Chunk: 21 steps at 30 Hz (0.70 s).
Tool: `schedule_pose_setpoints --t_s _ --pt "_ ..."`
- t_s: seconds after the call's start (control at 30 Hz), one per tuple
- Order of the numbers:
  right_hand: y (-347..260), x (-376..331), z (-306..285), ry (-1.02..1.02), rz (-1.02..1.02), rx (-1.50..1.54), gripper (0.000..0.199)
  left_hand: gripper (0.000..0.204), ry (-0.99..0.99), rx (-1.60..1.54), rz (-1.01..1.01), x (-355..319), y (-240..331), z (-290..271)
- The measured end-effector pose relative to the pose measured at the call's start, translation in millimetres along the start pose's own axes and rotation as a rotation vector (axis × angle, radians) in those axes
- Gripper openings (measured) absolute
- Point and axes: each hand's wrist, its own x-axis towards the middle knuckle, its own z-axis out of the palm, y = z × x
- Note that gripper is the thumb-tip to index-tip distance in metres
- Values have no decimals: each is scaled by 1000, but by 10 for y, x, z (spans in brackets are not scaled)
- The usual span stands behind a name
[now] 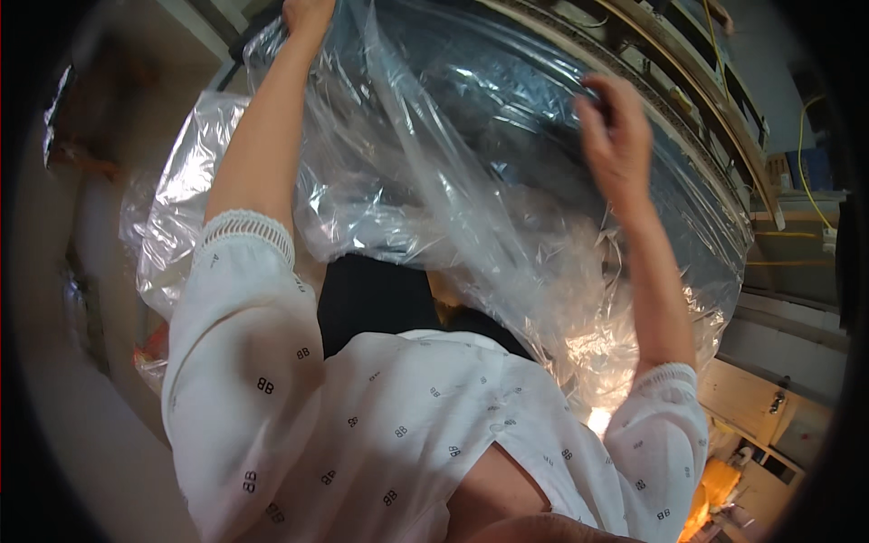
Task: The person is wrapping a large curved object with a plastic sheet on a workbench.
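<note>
A large clear plastic sheet (425, 136) lies crumpled and shiny in front of me, over a dark surface, and hangs down toward my lap. My left hand (308, 14) reaches to the far left part of the sheet, at the top edge of the view. Its fingers are mostly cut off, so their grip does not show. Over the right part of the sheet is my right hand (620, 140), slightly blurred. Its thumb stands apart from the bent fingers, and nothing shows between them. Whether it touches the plastic is unclear.
Along the far right runs a long frame with rails (724, 109). A yellow cord (801, 154) hangs beyond it. Wooden drawers or cabinets (747, 398) and an orange item (715, 493) are at the lower right. More plastic (186, 181) drapes at the left.
</note>
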Motion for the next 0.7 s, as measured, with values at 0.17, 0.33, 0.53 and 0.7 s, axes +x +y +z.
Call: schedule_pose_setpoints --t_s 0.17,0.33,0.53,0.7 --pt "-1019 -360 957 -254 -255 -133 37 29 80 -51 -12 42 -25 204" --pt "-466 -1517 878 -404 159 -512 51 27 83 -93 -36 34 60 133" --pt "9 -2972 -976 80 432 -982 31 45 -45 114 55 329 -428 66" --pt "-448 -4323 -2511 489 802 -1206 23 51 -175 -59 -34 299 -207 221"
